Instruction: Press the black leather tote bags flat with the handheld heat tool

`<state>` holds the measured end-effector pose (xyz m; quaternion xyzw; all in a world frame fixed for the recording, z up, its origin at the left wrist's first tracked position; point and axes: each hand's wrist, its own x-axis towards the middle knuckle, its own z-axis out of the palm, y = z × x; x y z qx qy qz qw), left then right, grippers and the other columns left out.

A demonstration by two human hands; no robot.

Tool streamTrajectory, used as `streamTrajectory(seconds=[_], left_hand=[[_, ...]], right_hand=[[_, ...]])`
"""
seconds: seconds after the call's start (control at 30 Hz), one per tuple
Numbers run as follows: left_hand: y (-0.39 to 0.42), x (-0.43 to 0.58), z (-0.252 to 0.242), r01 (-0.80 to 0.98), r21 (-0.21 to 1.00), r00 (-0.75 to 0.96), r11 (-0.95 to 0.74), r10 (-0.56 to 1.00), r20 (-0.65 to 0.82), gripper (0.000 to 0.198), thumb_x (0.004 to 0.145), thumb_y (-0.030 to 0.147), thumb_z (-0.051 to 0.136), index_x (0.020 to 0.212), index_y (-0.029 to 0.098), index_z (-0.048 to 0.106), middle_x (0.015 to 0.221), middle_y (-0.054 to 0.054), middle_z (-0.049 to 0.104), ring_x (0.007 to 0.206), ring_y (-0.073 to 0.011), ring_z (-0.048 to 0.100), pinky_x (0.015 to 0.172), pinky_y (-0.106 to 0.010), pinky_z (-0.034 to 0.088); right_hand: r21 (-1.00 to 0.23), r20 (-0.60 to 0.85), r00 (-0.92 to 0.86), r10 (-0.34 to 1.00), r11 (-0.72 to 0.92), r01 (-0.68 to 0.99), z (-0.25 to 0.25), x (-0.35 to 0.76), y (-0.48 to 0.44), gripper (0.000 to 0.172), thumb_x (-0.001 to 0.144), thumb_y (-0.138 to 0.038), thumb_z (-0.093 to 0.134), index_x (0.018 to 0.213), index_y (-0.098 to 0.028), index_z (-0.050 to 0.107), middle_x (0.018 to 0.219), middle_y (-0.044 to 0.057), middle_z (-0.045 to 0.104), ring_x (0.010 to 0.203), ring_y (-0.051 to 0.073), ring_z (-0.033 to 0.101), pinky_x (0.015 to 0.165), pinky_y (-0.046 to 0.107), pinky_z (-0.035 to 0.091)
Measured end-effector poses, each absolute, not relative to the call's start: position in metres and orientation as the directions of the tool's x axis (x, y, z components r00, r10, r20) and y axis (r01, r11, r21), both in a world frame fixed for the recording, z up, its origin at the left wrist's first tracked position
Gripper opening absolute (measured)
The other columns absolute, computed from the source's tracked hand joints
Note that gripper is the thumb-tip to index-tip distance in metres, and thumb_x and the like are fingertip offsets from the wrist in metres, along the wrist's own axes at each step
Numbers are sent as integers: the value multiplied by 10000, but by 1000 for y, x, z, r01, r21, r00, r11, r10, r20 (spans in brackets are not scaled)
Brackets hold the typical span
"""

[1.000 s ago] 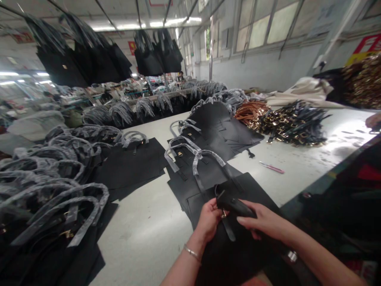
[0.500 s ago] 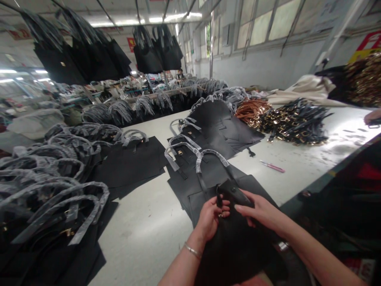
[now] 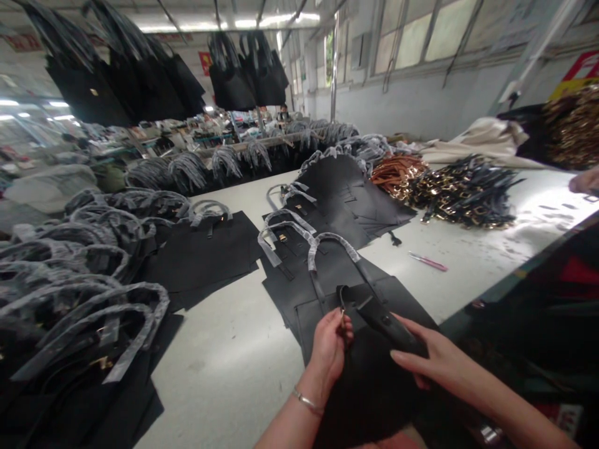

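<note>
My left hand pinches the looped end of a black leather strap over a flat black bag panel at the near table edge. My right hand lies on the strap's other end, thumb under it and fingers stretched along it. The strap runs diagonally between the two hands. A wrapped grey handle arches from the panel just beyond my hands.
More black panels with wrapped handles lie across the white table, heaped thickly at the left. Brown straps and black straps with gold buckles are piled at the back right. A pink tool lies nearby. Another person's hand shows at the right edge.
The strap was bunched between both hands; now it is drawn out straight, with my right hand slid down to the right along it. My left hand stays at the looped end.
</note>
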<state>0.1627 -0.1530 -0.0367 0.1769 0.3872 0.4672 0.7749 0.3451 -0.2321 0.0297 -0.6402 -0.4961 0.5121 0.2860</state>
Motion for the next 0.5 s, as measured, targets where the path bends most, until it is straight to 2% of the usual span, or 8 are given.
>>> streamTrajectory(seconds=[0.1,0.27,0.4,0.5], left_hand=[[-155,167,-40,-564,715,208,412,909,-360,422,609,233,825,946,120,597,754,-28,634,637,-102,580,607,-211,446],[-161,173,-45,-464,839,171,283,958,-228,365,673,251,782,968,142,595,847,-54,691,718,-129,620,712,-239,473],[-162,175,-48,-345,918,135,195,978,-157,257,730,259,727,946,158,631,802,-34,688,712,-135,615,692,-229,464],[-162,176,-50,-290,942,132,169,982,-136,229,728,236,710,939,161,661,830,-46,695,728,-150,623,676,-229,462]], right_hand=[[-878,-384,-25,923,-356,320,30,344,-233,902,749,-484,678,1486,-144,286,656,-2,649,456,144,563,439,247,441],[-884,-417,-94,904,-380,272,35,345,-233,843,764,-458,674,1472,-168,320,647,-24,607,439,121,546,428,226,440],[-893,-432,-177,884,-392,220,42,342,-227,748,793,-417,661,1442,-185,370,685,-27,598,440,97,554,417,193,437],[-889,-433,-149,889,-395,229,46,338,-219,727,791,-399,662,1429,-189,384,675,-33,596,440,98,562,407,182,436]])
